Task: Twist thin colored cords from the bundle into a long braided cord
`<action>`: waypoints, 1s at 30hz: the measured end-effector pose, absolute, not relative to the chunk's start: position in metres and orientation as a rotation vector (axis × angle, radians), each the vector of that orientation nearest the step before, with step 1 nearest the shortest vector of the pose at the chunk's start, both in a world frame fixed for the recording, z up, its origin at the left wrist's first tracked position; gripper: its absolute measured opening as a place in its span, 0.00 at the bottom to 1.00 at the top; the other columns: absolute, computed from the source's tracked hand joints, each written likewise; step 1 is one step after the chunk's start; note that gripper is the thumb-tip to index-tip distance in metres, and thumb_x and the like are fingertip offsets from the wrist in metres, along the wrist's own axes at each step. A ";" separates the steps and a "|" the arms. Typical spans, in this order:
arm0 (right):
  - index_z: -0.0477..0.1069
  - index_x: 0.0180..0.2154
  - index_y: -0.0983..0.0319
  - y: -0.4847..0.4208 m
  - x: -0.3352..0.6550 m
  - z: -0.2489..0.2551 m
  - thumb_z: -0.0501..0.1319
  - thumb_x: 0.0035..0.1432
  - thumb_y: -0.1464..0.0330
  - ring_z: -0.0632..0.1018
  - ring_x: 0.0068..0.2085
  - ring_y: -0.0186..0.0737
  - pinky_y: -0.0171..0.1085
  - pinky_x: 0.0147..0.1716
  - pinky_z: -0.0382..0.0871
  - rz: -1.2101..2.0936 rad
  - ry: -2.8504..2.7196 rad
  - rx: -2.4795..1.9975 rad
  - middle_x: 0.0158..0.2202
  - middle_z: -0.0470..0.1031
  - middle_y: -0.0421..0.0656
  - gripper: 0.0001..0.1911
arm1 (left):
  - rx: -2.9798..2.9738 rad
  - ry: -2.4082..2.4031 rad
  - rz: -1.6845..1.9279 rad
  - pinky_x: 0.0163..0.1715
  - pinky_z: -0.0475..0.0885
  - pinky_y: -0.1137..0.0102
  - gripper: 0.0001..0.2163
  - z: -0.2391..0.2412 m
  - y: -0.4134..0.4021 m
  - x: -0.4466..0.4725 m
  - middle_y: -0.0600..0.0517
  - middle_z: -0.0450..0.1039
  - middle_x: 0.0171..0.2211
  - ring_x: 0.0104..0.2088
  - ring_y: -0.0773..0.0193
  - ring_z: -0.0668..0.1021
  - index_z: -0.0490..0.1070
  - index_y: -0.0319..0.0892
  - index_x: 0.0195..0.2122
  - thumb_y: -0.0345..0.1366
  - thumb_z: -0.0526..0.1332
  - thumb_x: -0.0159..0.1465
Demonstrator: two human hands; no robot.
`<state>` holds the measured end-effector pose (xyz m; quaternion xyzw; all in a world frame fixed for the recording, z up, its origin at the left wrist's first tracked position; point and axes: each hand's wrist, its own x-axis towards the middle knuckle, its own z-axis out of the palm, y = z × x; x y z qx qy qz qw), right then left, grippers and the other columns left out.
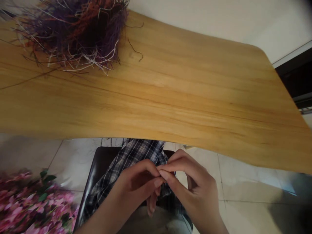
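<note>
L hand: thumb + index tips pinched tog., right at R's tips; can't tell what's betw., too small.
R hand: thumb + index also pinched tog., meeting L's.
Cloth: plaid, below hands, over dk seat.
Strands: purple/orange/wht pile on counter, fwd-left of hands, well apart.
Flowers: pink, left of L hand.

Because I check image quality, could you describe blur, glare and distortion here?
In the head view, the table has bent-looking edges, possibly lens distortion; detail is soft where the left hand and right hand meet; the floor shows glare at right.
</note>
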<state>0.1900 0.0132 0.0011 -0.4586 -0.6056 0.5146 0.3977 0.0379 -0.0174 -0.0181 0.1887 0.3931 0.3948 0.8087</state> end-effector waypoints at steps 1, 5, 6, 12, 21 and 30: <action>0.77 0.34 0.58 0.015 0.191 0.001 0.64 0.56 0.74 0.73 0.32 0.33 0.33 0.29 0.67 1.379 -1.506 -1.128 0.29 0.71 0.39 0.06 | 0.386 0.809 0.853 0.16 0.70 0.80 0.08 -0.017 -0.018 0.038 0.58 0.66 0.21 0.17 0.75 0.70 0.68 0.39 0.28 0.36 0.63 0.62; 0.78 0.39 0.56 0.022 0.195 -0.002 0.61 0.60 0.71 0.72 0.34 0.33 0.36 0.32 0.66 1.760 -1.368 -0.935 0.33 0.71 0.41 0.08 | 0.179 0.559 0.847 0.14 0.64 0.84 0.07 -0.012 -0.022 0.038 0.59 0.62 0.22 0.15 0.80 0.63 0.70 0.40 0.30 0.37 0.61 0.63; 0.78 0.39 0.56 0.022 0.195 -0.002 0.61 0.59 0.71 0.72 0.33 0.33 0.35 0.32 0.64 1.809 -1.332 -0.891 0.33 0.71 0.41 0.08 | 0.131 0.502 0.851 0.14 0.62 0.85 0.06 -0.012 -0.023 0.038 0.59 0.61 0.22 0.14 0.81 0.62 0.71 0.41 0.31 0.37 0.62 0.62; 0.80 0.36 0.59 0.024 0.194 -0.005 0.68 0.52 0.70 0.67 0.29 0.33 0.35 0.25 0.56 1.952 -1.198 -0.764 0.29 0.68 0.40 0.07 | 0.083 0.301 0.841 0.13 0.55 0.86 0.06 -0.015 -0.034 0.038 0.61 0.55 0.20 0.13 0.82 0.55 0.74 0.42 0.39 0.35 0.59 0.64; 0.81 0.37 0.56 0.032 0.195 -0.006 0.69 0.51 0.67 0.63 0.25 0.29 0.34 0.22 0.51 2.082 -1.186 -0.606 0.26 0.64 0.37 0.08 | 0.050 0.189 0.787 0.11 0.53 0.84 0.08 -0.010 -0.027 0.046 0.58 0.58 0.20 0.14 0.79 0.56 0.75 0.36 0.34 0.36 0.62 0.62; 0.81 0.35 0.55 0.033 0.202 -0.002 0.73 0.43 0.73 0.63 0.23 0.27 0.33 0.19 0.49 2.050 -1.276 -0.573 0.25 0.65 0.36 0.14 | 0.147 0.357 0.664 0.15 0.50 0.82 0.16 -0.016 -0.037 0.049 0.59 0.61 0.20 0.16 0.79 0.57 0.73 0.37 0.39 0.43 0.68 0.56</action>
